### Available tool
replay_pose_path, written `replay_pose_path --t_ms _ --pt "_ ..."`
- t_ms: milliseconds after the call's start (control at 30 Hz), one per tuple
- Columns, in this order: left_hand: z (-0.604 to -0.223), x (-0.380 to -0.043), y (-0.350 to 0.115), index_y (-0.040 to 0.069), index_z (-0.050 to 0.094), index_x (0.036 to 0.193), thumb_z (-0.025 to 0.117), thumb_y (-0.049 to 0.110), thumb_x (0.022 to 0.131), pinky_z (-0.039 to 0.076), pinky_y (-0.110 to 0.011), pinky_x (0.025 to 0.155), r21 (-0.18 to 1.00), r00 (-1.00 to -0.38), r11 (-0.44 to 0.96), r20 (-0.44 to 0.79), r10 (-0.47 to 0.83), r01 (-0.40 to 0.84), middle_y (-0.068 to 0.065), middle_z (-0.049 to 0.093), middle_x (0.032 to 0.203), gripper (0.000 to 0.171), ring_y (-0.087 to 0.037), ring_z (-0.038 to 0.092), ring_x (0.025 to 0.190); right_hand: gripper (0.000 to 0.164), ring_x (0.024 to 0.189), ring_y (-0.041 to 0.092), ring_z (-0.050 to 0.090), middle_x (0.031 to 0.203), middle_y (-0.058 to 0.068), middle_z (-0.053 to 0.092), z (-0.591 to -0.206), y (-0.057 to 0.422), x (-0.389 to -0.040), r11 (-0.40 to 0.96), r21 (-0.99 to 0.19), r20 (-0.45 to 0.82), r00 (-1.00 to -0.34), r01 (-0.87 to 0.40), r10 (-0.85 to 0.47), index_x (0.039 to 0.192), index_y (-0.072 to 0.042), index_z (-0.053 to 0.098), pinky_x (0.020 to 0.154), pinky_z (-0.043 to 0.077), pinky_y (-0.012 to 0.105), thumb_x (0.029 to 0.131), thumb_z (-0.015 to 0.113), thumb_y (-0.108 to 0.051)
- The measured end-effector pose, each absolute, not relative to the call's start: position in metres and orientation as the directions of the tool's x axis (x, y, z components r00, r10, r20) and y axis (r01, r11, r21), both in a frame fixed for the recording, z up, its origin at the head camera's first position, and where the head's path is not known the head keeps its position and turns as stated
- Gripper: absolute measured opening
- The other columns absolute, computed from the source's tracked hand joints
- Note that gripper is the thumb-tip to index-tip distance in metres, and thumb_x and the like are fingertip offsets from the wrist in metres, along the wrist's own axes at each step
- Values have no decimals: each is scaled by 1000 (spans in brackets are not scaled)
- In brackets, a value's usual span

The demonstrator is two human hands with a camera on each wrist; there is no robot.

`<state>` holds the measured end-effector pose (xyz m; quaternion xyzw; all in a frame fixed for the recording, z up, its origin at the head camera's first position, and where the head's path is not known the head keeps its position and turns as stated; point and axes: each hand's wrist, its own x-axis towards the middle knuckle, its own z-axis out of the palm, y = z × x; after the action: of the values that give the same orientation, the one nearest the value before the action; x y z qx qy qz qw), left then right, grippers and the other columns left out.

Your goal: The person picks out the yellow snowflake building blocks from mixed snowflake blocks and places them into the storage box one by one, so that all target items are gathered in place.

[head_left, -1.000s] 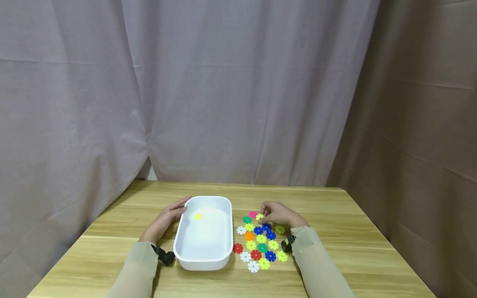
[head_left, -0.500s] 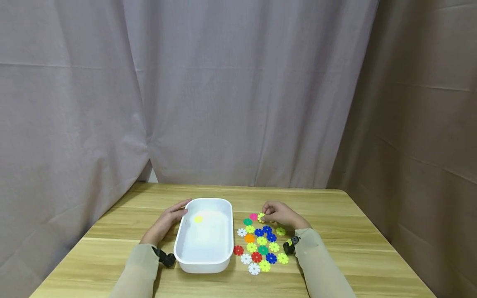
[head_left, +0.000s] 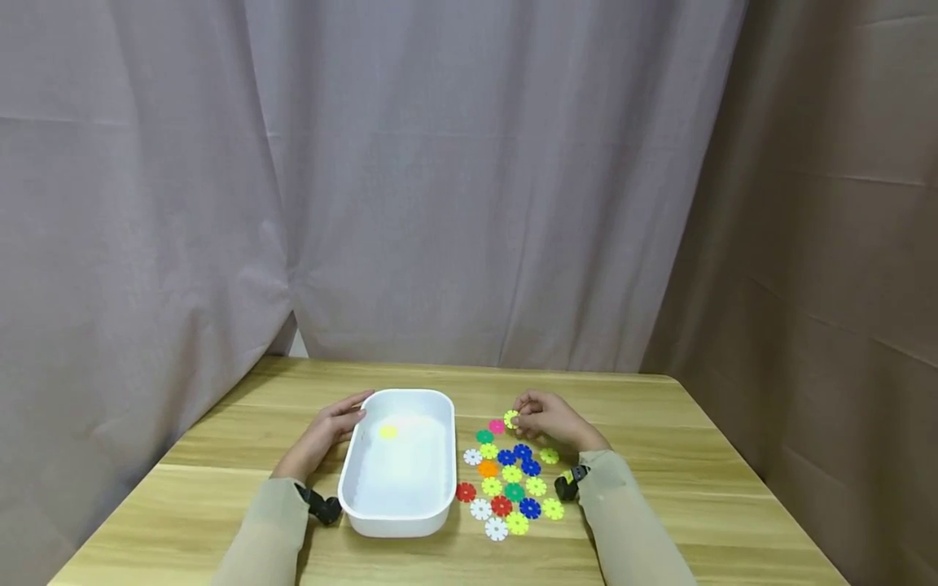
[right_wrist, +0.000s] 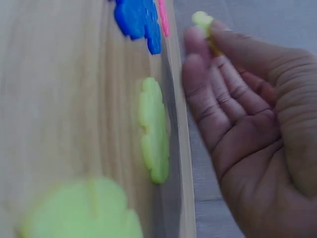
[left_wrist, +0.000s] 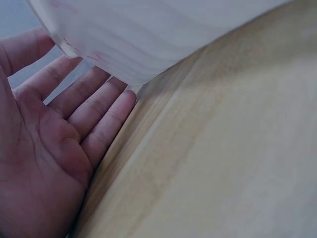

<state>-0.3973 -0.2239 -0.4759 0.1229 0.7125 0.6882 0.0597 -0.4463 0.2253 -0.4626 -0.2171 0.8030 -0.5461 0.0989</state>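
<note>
My right hand (head_left: 550,419) pinches a yellow snowflake disc (head_left: 510,419) between thumb and fingertips, raised a little over the far end of a spread of notched plastic discs. In the right wrist view the same yellow disc (right_wrist: 203,21) pokes out past the fingertips. My left hand (head_left: 325,435) rests against the left side of a white tray (head_left: 399,527). Seen from the left wrist, its fingers (left_wrist: 99,106) lie extended along the tray's wall (left_wrist: 148,44). One yellow disc (head_left: 388,432) lies inside the tray, toward its far end.
Right of the tray several discs lie flat on the wooden table (head_left: 703,505), among them a pink one (head_left: 497,426), an orange one (head_left: 487,469), a red one (head_left: 465,492) and a white one (head_left: 496,529). Grey curtains (head_left: 454,203) hang behind the table.
My right hand has taken hold of the yellow disc at the far end of the spread and lifted it slightly. The left hand stays at the tray.
</note>
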Motion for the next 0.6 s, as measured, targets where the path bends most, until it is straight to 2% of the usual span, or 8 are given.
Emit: replay_pose_path --t_ms 267,467,600 --pt "-470 -394 -227 16 46 152 53 19 101 50 -30 100 995 -953 -19 97 289 96 -18 51 146 52 -32 51 133 23 85 29 67 98 16 68 -445 208 -446 302 -906 144 -886 -297 -440 114 -1 63 76 60 40 95 70 -12" --pt "-470 -390 -225 16 47 152 53 18 100 49 -30 101 996 -954 -19 90 286 88 -17 53 145 52 -31 51 133 22 94 46 67 98 16 69 -429 194 -446 298 -888 173 -857 -349 -486 115 1 62 83 59 48 97 67 -10" --pt "-470 -391 -226 16 47 152 52 18 100 49 -30 101 996 -957 -12 87 276 87 -17 53 145 52 -31 51 133 21 95 49 67 96 16 70 -416 178 -451 284 -873 209 -831 -396 -516 113 3 62 83 58 53 96 67 -9"
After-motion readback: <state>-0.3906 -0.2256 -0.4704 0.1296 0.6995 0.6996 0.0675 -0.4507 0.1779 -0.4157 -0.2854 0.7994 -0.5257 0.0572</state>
